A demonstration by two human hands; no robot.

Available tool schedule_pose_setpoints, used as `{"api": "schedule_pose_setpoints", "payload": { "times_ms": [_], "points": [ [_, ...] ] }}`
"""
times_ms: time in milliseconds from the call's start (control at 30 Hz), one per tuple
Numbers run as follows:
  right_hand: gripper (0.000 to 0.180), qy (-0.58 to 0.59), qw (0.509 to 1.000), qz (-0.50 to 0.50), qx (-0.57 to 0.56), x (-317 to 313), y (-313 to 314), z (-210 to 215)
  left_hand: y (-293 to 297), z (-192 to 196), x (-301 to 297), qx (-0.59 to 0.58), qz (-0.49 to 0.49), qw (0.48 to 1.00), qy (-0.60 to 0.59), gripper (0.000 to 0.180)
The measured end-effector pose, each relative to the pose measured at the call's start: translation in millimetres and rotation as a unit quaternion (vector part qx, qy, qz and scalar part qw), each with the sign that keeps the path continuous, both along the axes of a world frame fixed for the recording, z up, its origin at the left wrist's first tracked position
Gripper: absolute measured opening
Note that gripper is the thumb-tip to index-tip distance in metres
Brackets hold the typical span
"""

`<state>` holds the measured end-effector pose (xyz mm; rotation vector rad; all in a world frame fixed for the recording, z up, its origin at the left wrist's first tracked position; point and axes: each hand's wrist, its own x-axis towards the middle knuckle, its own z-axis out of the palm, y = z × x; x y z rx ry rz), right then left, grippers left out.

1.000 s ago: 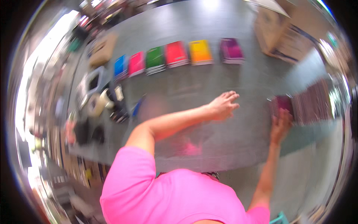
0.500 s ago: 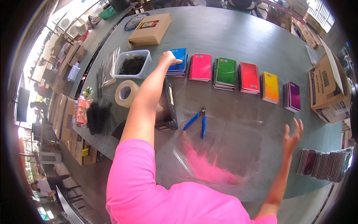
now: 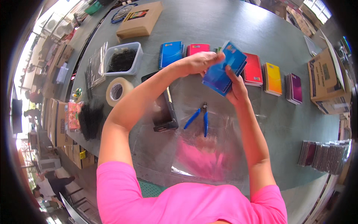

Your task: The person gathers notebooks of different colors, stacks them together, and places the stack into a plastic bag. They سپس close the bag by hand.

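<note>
Holding a blue notebook point(image 3: 225, 68) up above the table point(image 3: 223, 22), both arms reach forward, elbows bent. Right hand point(image 3: 235, 89) cradles it from beneath, fingers curled shut on its edge; left hand point(image 3: 197, 61) pinches the upper corner. Pliers point(image 3: 199, 117) lie below; beyond, a row of coloured notebooks point(image 3: 261, 71).
</note>
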<state>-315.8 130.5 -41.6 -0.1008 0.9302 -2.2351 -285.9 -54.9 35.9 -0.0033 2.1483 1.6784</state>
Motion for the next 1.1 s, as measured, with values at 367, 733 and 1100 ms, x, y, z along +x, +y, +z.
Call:
{"api": "schedule_pose_setpoints", "payload": {
  "times_ms": [367,733,1100],
  "points": [
    [0.033,-0.125,0.983,0.013,0.136,22,149,-51,-17,-48,-18,-0.516,-0.027,0.807,0.286,0.027],
    [0.029,-0.107,0.988,0.071,0.087,47,164,-29,75,-81,-32,-0.472,-0.035,0.808,0.35,0.059],
    [0.038,-0.176,0.983,-0.023,-0.049,53,198,-52,185,-48,47,-0.389,-0.184,0.736,0.522,0.009]
  ]
}}
